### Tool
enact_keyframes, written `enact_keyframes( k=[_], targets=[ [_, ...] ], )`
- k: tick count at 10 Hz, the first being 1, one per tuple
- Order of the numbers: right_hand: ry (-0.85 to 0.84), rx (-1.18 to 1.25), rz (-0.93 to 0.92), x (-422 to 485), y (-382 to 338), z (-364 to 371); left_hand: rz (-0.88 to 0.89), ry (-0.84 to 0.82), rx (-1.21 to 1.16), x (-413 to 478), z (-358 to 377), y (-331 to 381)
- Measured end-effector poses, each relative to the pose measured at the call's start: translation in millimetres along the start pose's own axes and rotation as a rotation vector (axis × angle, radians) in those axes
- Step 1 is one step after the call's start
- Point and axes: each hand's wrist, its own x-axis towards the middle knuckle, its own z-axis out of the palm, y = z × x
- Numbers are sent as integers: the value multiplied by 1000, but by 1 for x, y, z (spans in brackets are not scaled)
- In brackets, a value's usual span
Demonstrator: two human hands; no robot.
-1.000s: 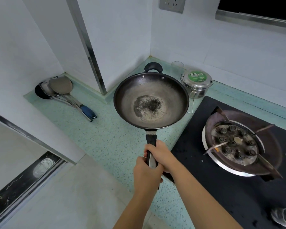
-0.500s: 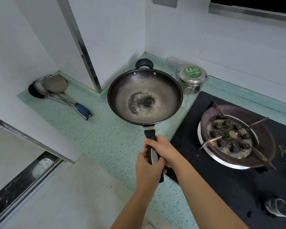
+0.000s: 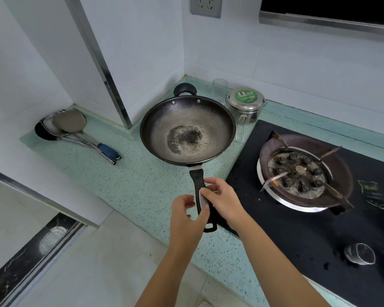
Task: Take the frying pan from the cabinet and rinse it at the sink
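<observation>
both hands [image 3: 208,204] at pan handle [image 3: 199,185], frying pan [image 3: 187,129] ahead on counter [image 3: 124,185]

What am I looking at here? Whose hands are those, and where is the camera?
The camera sits on a person's head and looks down, so those are that person's own arms. The left hand and right hand have loose, open fingers around the long black handle of a round dark metal frying pan, which seems to sit on the speckled green counter. Nearby lie metal spatulas and ladles, a steel tin with a green label and a black gas stove.
</observation>
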Motion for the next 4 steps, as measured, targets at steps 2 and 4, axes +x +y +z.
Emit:
enact_keyframes(
  k=[2,4],
  targets=[
    [162,-108,-164,-28,-3,-14,347,-22,296,-2,-18,-2],
    [370,-229,-283,-70,-9,-13,686,-41,475,-4,-37,-2]
  ],
)
